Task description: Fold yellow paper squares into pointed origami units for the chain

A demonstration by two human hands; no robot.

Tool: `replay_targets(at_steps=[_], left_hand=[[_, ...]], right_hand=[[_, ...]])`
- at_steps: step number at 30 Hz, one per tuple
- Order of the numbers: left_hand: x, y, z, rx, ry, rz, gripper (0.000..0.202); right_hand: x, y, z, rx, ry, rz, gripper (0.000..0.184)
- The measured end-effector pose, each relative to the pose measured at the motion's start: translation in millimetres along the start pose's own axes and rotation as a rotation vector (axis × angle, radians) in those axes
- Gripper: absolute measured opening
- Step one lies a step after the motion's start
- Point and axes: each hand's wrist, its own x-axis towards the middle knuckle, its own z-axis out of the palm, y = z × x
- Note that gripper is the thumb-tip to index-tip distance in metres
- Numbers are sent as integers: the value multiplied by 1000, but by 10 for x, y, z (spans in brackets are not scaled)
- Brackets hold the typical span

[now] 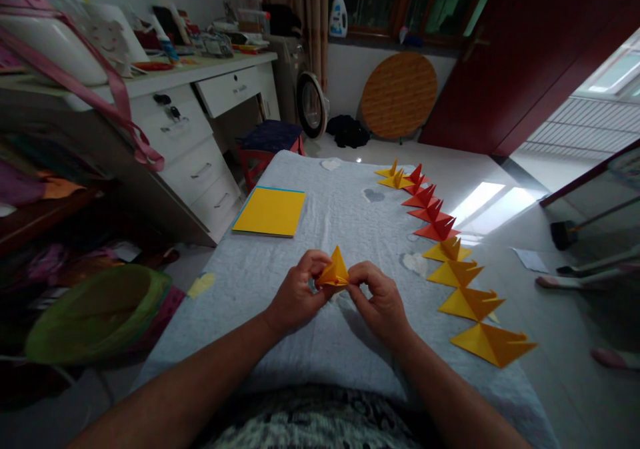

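Note:
A small folded yellow origami piece (pixel 336 270) is held just above the cloth, one point sticking up. My left hand (pixel 299 292) grips its left side between thumb and fingers. On the other side, my right hand (pixel 379 302) pinches the right corner with thumb and index finger. Beyond my left hand lies a stack of square paper (pixel 270 213), yellow on top with a blue edge showing at the back. Along the right side of the table runs a row of folded paper cranes, with several yellow cranes (pixel 494 343) nearest me, red cranes (pixel 437 227) farther back, and yellow ones (pixel 395 177) at the far end.
A light blue patterned cloth (pixel 340 209) covers the table. To the left stand a white desk (pixel 175 129) and a green-rimmed basket (pixel 95 312). A dark-seated stool (pixel 270 137) is past the far left corner. Behind are an open-doored washing machine (pixel 311 105) and a round wooden board (pixel 399 95).

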Motion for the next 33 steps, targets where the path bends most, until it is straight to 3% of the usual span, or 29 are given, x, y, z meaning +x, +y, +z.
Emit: replay_targets(at_steps=[4,6,9,12,16,23,29,33], left_hand=[[24,15,-5,-112,-27,-126,32],[42,9,-13,-196,-66,-170,26],[56,-5,-20,-229,-107,-156,20],[51,-14,-19,-257,-121,-170,21],[44,-5,-24,-258,-139,-202,23],[60,14,-58,-218,-66,-168,28],[53,0,-38,-287,-85,-255,27],[67,32,-29,-313,-67,-224,28]], right_hand=[[-19,27,25,18,24,32,9],[-24,40,43,49,48,57,15],[-21,46,48,65,3,108,24],[-8,30,21,-20,-113,110,6],[7,7,3,-115,-171,52,18],[13,27,69,-175,-239,-6,17],[15,9,97,-94,-280,101,16],[31,-2,103,-34,-298,126,21]])
